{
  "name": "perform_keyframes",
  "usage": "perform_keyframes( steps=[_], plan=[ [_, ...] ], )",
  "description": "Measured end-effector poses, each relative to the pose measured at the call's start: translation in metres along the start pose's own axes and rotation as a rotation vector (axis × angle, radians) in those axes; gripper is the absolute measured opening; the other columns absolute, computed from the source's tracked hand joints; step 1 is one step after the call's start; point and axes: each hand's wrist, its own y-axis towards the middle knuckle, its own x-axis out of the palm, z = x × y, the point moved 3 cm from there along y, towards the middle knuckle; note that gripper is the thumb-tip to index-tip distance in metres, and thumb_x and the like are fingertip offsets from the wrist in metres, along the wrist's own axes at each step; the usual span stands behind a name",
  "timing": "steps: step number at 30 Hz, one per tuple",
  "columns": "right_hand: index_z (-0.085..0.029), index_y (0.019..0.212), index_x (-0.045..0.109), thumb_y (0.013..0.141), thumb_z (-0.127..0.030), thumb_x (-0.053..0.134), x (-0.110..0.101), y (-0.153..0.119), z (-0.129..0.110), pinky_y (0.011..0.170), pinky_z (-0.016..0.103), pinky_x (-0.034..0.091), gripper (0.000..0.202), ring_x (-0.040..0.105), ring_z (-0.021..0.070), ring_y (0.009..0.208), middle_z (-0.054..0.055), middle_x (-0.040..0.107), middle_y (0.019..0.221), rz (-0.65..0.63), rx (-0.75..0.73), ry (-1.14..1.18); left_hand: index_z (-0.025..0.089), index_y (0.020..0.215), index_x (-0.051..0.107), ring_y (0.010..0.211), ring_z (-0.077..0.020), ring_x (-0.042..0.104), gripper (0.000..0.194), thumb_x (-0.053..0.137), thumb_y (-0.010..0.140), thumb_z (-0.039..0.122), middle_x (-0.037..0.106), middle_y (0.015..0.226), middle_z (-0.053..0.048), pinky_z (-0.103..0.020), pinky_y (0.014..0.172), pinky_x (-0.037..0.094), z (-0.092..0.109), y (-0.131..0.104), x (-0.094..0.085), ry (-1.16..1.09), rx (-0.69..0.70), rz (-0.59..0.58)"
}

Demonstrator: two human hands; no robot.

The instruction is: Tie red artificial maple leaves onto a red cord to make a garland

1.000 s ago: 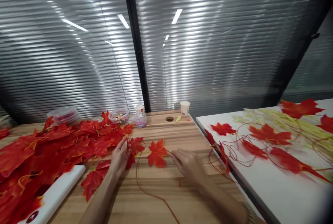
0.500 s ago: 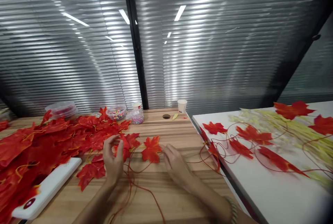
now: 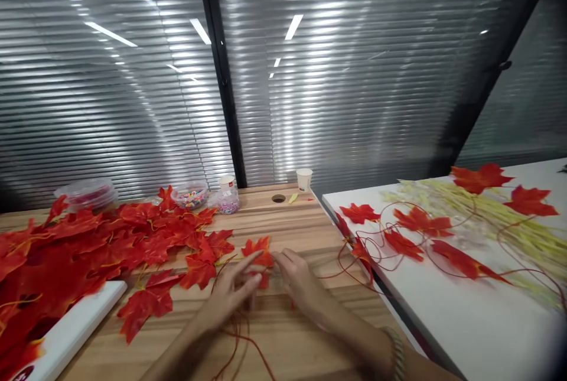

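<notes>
A red artificial maple leaf (image 3: 257, 246) lies on the wood-grain table between my hands. My left hand (image 3: 234, 287) reaches over its lower left side, thumb and fingers apart, with no object visible in them. My right hand (image 3: 300, 280) is at the leaf's right edge, its fingers bent together and the fingertips pinching there; the exact grip is partly hidden. Thin red cord (image 3: 248, 339) loops below my left hand. More cord (image 3: 336, 274) runs from near my right hand to strung leaves (image 3: 423, 221) at the right.
Heaped red leaves (image 3: 88, 245) cover the table's left side, beside a white device (image 3: 84, 322). Bead containers (image 3: 189, 196) and a paper cup (image 3: 304, 180) stand at the back. A white table (image 3: 469, 322) on the right holds yellow-green strands (image 3: 496, 209).
My left hand has moved right and lowered its fingers to the leaf, covering part of it. My right hand stays at the leaf's right edge. The view has shifted slightly.
</notes>
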Motion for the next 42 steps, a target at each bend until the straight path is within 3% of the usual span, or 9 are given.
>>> perform_keyframes(
  steps=[3, 6, 14, 17, 26, 30, 33, 38, 42],
  plan=[
    [-0.014, 0.098, 0.056, 0.077, 0.003, 0.036, -0.002, -0.001, 0.003, 0.069, 0.027, 0.045, 0.033, 0.053, 0.017, 0.077, 0.007, 0.056, 0.084, 0.023, 0.004, 0.046, 0.025, 0.121, 0.05, 0.041, -0.0069, 0.043, 0.058, 0.067, 0.065, 0.027, 0.066, 0.083, -0.005, -0.018, 0.04, 0.032, -0.002, -0.001, 0.0, 0.0, -0.11, -0.088],
    [-0.013, 0.102, 0.056, 0.08, -0.002, 0.039, -0.004, 0.0, 0.011, 0.071, 0.029, 0.045, 0.03, 0.055, 0.0174, 0.078, 0.008, 0.06, 0.087, 0.081, 0.021, 0.092, 0.017, 0.093, 0.067, 0.039, -0.0057, 0.038, 0.03, 0.064, 0.069, 0.034, 0.06, 0.058, -0.002, -0.017, 0.037, 0.024, -0.007, 0.002, -0.005, 0.034, -0.151, -0.125],
    [-0.016, 0.087, 0.061, 0.082, -0.019, 0.052, -0.013, 0.001, 0.017, 0.061, 0.024, 0.043, 0.011, 0.056, 0.014, 0.066, 0.004, 0.063, 0.075, 0.243, 0.026, 0.201, 0.014, 0.076, 0.06, 0.028, -0.0022, 0.021, 0.041, 0.053, 0.072, 0.054, 0.044, 0.04, 0.004, -0.016, 0.03, 0.013, -0.028, 0.013, -0.021, -0.186, -0.149, 0.071],
    [-0.016, 0.076, 0.061, 0.084, -0.019, 0.05, -0.012, 0.001, 0.014, 0.063, 0.025, 0.041, 0.014, 0.055, 0.0144, 0.067, 0.003, 0.062, 0.072, 0.237, -0.036, 0.135, 0.014, 0.078, 0.058, 0.028, -0.0019, 0.021, 0.04, 0.051, 0.074, 0.054, 0.044, 0.042, 0.005, -0.015, 0.03, 0.013, -0.029, 0.013, -0.023, -0.22, -0.108, 0.118],
    [-0.017, 0.083, 0.062, 0.082, -0.014, 0.05, -0.016, 0.001, 0.019, 0.061, 0.027, 0.039, 0.013, 0.052, 0.0147, 0.065, 0.002, 0.063, 0.071, 0.292, -0.121, 0.013, 0.014, 0.074, 0.058, 0.031, -0.0017, 0.023, 0.034, 0.051, 0.077, 0.047, 0.047, 0.045, 0.005, -0.015, 0.034, 0.02, -0.022, 0.009, -0.026, -0.417, -0.058, 0.075],
    [-0.017, 0.08, 0.063, 0.081, -0.015, 0.051, -0.025, 0.004, 0.014, 0.063, 0.027, 0.04, 0.013, 0.05, 0.0151, 0.071, 0.005, 0.058, 0.078, 0.403, -0.102, 0.047, 0.012, 0.07, 0.062, 0.033, -0.0031, 0.029, 0.034, 0.049, 0.078, 0.043, 0.047, 0.045, 0.003, -0.017, 0.037, 0.023, -0.015, 0.01, -0.028, -0.229, -0.103, 0.085],
    [-0.017, 0.077, 0.063, 0.079, -0.014, 0.053, -0.031, 0.003, 0.008, 0.063, 0.027, 0.041, 0.011, 0.048, 0.0147, 0.073, 0.006, 0.055, 0.08, 0.505, -0.105, 0.092, 0.012, 0.07, 0.065, 0.043, -0.0069, 0.041, 0.032, 0.052, 0.076, 0.041, 0.054, 0.053, -0.001, -0.018, 0.042, 0.029, -0.01, 0.008, -0.022, -0.007, -0.174, -0.042],
    [-0.017, 0.08, 0.063, 0.079, -0.01, 0.054, -0.03, 0.0, -0.006, 0.062, 0.025, 0.04, 0.011, 0.045, 0.0136, 0.071, 0.005, 0.055, 0.078, 0.454, -0.281, 0.07, 0.017, 0.096, 0.063, 0.058, -0.012, 0.051, 0.032, 0.059, 0.072, 0.038, 0.058, 0.069, -0.002, -0.023, 0.055, 0.039, -0.004, 0.002, -0.009, 0.007, -0.1, -0.202],
    [-0.015, 0.078, 0.063, 0.08, -0.011, 0.053, -0.021, -0.003, -0.016, 0.06, 0.023, 0.039, 0.011, 0.045, 0.0138, 0.073, 0.005, 0.057, 0.079, 0.401, -0.413, -0.011, 0.017, 0.098, 0.06, 0.048, -0.0104, 0.045, 0.039, 0.055, 0.073, 0.045, 0.052, 0.06, 0.0, -0.022, 0.045, 0.036, -0.007, 0.0, -0.003, -0.015, -0.064, -0.155]
  ],
)
